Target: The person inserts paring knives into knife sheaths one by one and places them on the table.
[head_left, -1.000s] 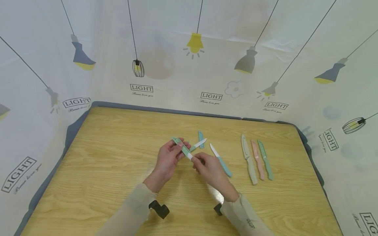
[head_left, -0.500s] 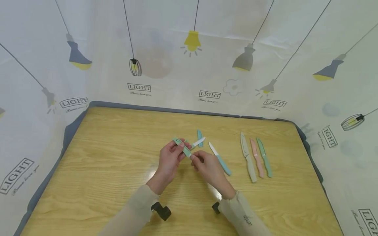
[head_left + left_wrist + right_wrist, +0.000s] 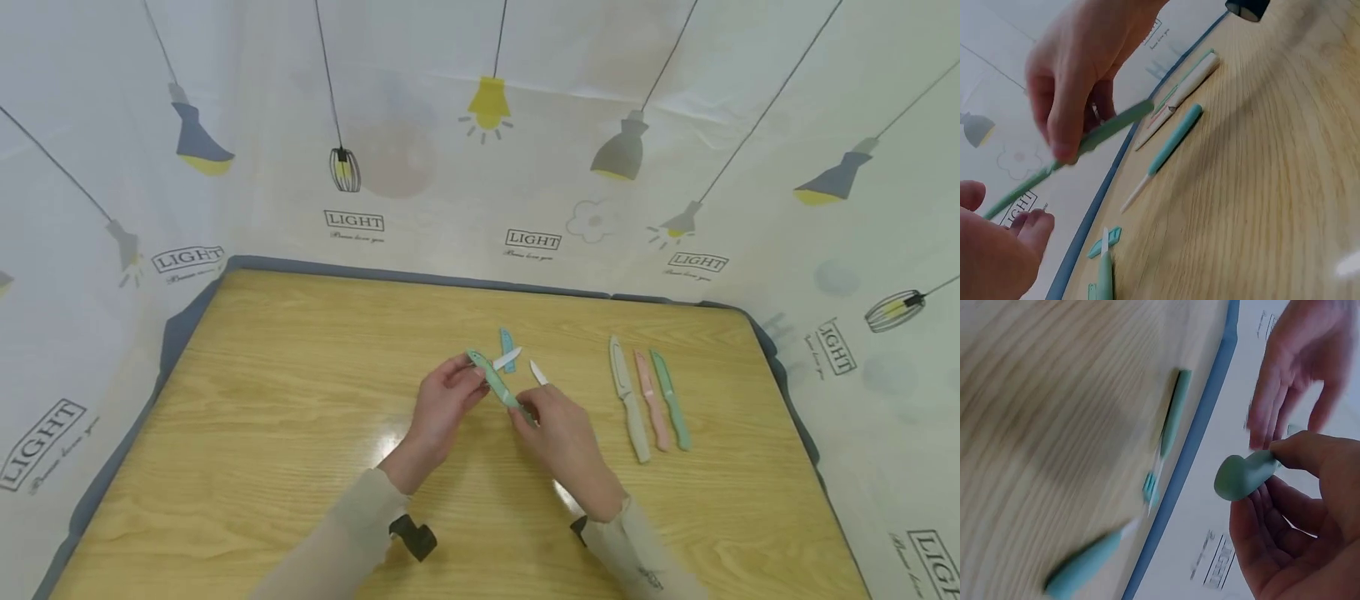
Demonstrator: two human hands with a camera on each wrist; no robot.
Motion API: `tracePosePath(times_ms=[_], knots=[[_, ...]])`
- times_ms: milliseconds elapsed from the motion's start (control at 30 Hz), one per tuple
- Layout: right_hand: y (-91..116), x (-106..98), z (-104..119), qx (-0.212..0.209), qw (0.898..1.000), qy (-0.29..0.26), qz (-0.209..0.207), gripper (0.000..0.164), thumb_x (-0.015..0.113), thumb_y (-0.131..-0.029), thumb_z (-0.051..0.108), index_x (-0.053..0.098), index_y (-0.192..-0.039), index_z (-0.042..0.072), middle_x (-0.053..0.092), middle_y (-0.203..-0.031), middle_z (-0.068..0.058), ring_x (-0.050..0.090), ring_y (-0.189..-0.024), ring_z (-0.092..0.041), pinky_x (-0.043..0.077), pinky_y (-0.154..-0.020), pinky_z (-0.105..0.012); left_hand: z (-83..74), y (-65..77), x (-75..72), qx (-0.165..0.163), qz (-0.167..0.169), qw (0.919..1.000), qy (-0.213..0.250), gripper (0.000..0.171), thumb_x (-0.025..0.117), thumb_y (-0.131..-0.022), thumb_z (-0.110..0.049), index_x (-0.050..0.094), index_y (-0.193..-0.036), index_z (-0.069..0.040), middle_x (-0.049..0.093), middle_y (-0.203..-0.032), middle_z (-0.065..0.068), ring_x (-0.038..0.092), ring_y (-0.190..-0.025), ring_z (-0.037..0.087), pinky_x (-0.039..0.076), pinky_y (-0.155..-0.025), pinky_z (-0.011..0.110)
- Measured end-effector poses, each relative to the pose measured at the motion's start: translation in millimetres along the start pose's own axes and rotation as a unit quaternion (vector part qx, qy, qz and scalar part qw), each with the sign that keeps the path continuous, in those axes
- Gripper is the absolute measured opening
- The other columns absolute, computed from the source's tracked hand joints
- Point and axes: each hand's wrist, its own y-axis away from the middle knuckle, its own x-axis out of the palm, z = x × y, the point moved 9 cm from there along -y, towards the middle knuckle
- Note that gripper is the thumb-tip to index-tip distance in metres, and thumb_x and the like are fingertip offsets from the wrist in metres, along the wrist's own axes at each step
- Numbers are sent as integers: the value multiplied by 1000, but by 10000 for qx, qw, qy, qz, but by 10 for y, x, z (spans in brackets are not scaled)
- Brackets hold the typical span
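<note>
Blue knife [image 3: 538, 372], head view: handle hidden. Held green knife [image 3: 1235, 478], right wrist view: far end hidden.

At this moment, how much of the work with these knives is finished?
Looks done: the beige knife, pink knife and green knife lie covered. In hand: a mint knife, its cover seemingly on, held by the right hand. Probably remaining: the blue knife and another mint knife lie uncovered; a blue cover lies nearby.
</note>
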Motion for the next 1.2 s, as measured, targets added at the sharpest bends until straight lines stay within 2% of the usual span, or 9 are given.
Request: tracePosePath(times_ms=[100, 233, 333, 467, 567, 667, 800, 1033, 1200], knots=[[31, -127, -210, 213, 9997, 36, -110, 18, 70, -86, 24, 72, -93, 8, 61, -81, 1, 55, -68, -10, 50, -54, -25, -47, -9, -80, -20, -71, 9994, -334, 44, 61, -94, -14, 50, -133, 4, 59, -126, 22, 59, -114, 30, 48, -97, 41], [76, -313, -528, 361, 9990, 79, -246, 23, 69, -87, 24, 72, -96, 3, 65, -84, -3, 61, -73, -14, 55, -58, -29, -140, -48, -279, 66, -314, 9969, -721, 35, 61, -94, -13, 56, -125, 4, 60, -119, 23, 59, -110, 35, 47, -97, 48], [104, -437, -774, 486, 9984, 63, -273, 24, 68, -88, 22, 72, -97, -1, 68, -85, -8, 64, -74, -19, 57, -59, -33, -221, -69, -428, 181, -480, 9940, -965, 30, 62, -94, -12, 59, -120, 1, 61, -113, 20, 61, -106, 31, 49, -96, 47], [166, -581, -1096, 842, 9962, 112, -215, 27, 64, -91, 22, 71, -99, -4, 69, -85, -10, 65, -74, -22, 57, -60, -38, -316, -73, -599, 304, -650, 9906, -1167, 29, 62, -93, -12, 59, -119, 1, 62, -112, 16, 62, -102, 25, 52, -93, 39], [220, -680, -1312, 1118, 9933, 233, -185, 30, 62, -93, 24, 71, -101, -4, 68, -84, -10, 64, -73, -23, 55, -60, -40, -351, -71, -721, 328, -773, 9886, -1246, 31, 62, -93, -11, 57, -121, 3, 61, -114, 18, 62, -101, 24, 53, -92, 36], [257, -757, -1517, 1356, 9901, 335, -150, 34, 60, -94, 26, 70, -103, -5, 69, -85, -12, 64, -74, -25, 55, -61, -42, -374, -63, -829, 331, -897, 9874, -1259, 32, 61, -94, -10, 56, -122, 4, 60, -117, 22, 62, -101, 24, 52, -93, 39], [300, -806, -1784, 1648, 9852, 462, 64, 38, 58, -96, 28, 68, -107, -7, 70, -90, -17, 65, -79, -30, 55, -65, -47, -388, -46, -955, 319, -1030, 9866, -1220, 31, 61, -94, -10, 56, -122, 4, 58, -120, 25, 62, -103, 27, 50, -95, 43], [413, -796, -2234, 1901, 9794, 577, 365, 43, 54, -97, 31, 67, -110, -8, 70, -95, -19, 65, -82, -32, 54, -67, -48, -428, -15, -1079, 303, -1117, 9855, -1240, 33, 62, -94, -13, 55, -122, 4, 58, -120, 24, 60, -107, 30, 51, -94, 39], [474, -769, -2420, 2087, 9738, 678, 598, 45, 53, -97, 31, 65, -110, -11, 69, -97, -22, 64, -82, -34, 53, -68, -49, -451, 8, -1158, 313, -1183, 9851, -1208, 33, 62, -94, -13, 55, -122, 3, 59, -119, 20, 60, -107, 29, 49, -97, 44]])
